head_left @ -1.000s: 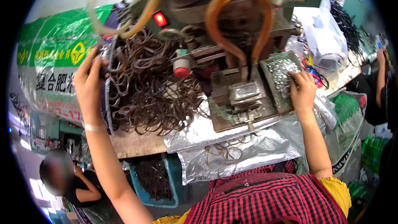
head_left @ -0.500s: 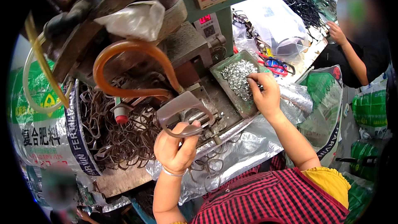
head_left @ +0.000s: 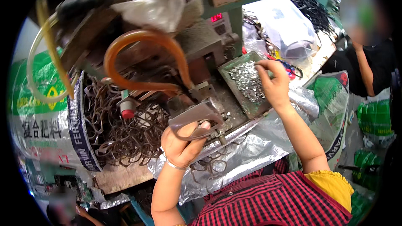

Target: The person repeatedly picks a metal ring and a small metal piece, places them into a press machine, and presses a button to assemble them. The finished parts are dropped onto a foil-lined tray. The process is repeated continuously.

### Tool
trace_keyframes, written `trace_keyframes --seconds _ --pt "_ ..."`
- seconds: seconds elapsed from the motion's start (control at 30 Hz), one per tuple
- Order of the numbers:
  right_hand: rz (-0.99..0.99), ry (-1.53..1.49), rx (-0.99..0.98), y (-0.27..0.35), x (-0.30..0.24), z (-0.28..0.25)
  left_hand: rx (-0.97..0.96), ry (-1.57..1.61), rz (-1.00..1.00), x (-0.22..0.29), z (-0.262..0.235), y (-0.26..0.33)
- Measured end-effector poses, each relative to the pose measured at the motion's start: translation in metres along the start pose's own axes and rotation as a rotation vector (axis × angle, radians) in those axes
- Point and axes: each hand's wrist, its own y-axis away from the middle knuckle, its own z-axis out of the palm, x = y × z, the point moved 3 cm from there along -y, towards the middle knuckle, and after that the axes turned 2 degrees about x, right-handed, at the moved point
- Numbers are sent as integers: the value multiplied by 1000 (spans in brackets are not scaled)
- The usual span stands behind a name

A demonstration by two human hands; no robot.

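My left hand [head_left: 178, 148] is closed around the lower edge of a brown, see-through plastic glasses frame [head_left: 197, 116]. The frame is tilted just in front of the machine's small metal fixture [head_left: 205, 92]; whether they touch I cannot tell. Over the right side of a green metal tray [head_left: 225, 72] is my right hand [head_left: 275, 84], thumb and forefinger pinched together. Many small silvery metal pieces [head_left: 246, 81] lie heaped in that tray. Anything between the right fingertips is too small to make out.
A press-like machine with an orange hose [head_left: 113, 60] stands ahead. Left of the fixture lie a red-tipped button [head_left: 127, 113] and piled brown frames [head_left: 142, 136]. Silvery sheeting [head_left: 251, 148] covers the near edge. Another person [head_left: 366, 65] sits at the far right.
My right hand has risen off the metal pieces toward the tray's far right edge. The glasses frame in my left hand has tipped flatter and come closer to the fixture. The view has shifted slightly.
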Motion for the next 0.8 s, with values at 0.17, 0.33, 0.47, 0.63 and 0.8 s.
trace_keyframes --seconds 0.17,0.33,0.47,0.63,0.8 --pt "39 138 -185 14 4 7 -33 -67 38 1 -6 6" --pt "-512 377 -514 18 -29 34 -15 -83 6 4 -8 -2" --pt "-509 377 -421 4 -21 38 43 -123 -189 26 -21 9" --pt "73 -18 -184 21 8 1 238 -617 -541 38 -103 47" --pt "-125 15 -287 20 -14 6 98 -822 -662 -43 -188 7"
